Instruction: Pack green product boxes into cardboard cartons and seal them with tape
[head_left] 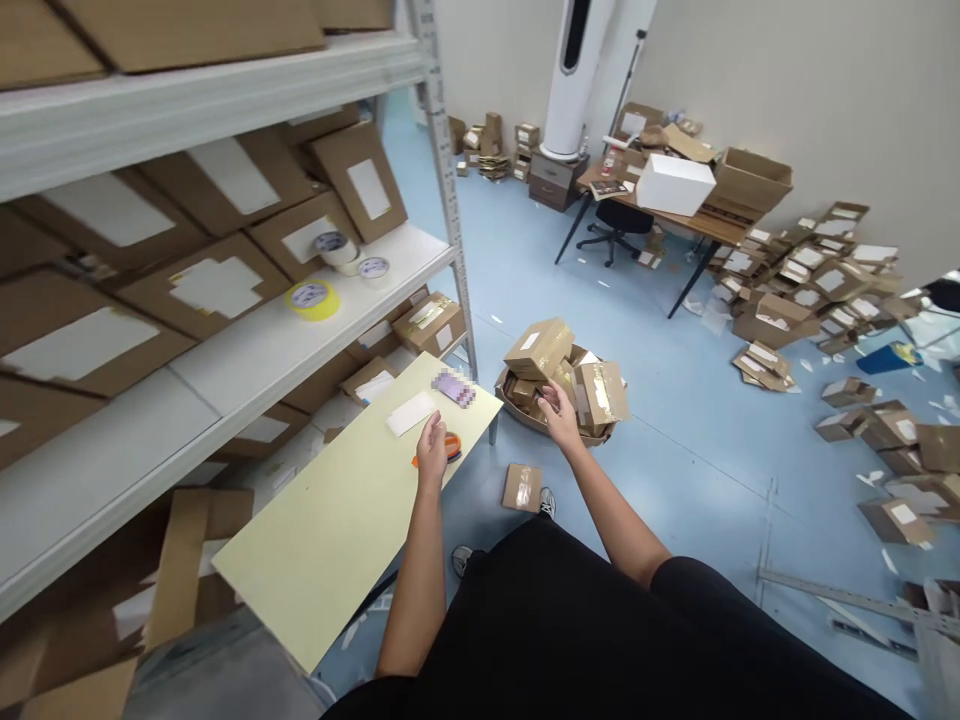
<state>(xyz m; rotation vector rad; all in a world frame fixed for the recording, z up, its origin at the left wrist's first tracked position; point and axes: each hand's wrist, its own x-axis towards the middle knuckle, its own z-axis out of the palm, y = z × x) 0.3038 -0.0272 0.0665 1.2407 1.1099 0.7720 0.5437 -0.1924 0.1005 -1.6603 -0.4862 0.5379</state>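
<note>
A: Nearest item?

B: Black shirt (540, 630) of the person working. Going left to right from there: shelf (165, 420), with a yellow tape roll (313, 300) close to its front edge. A knock could send it off.

A: Bench?

B: Pale yellow bench (337, 530). White slip (410, 413) lying on it; a draught could shift it. Left hand (432, 452) raised at the edge, half open, fingers loosely bent, nothing seen in its grip. Orange-handled tool (453, 446) on the bench just beside it, partly hidden; contact uncertain. A careless sweep could push it over the edge; should it carry a blade, a cut is possible.

A: Floor?

B: Small taped box (522, 487) right by the shoe (548, 502). Trip risk if the person steps forward. Beyond it, basket (525, 418), heaped above its rim, a tilted box (538, 348) on top.

A: Right hand?

B: Right hand (556, 412) in front of the heap, open, fingers apart, nothing visibly held; cannot tell whether it touches. Pulling from low down could topple the tilted box. The right-hand carton (601, 392) leans out over the rim; a bump could drop it.
</note>
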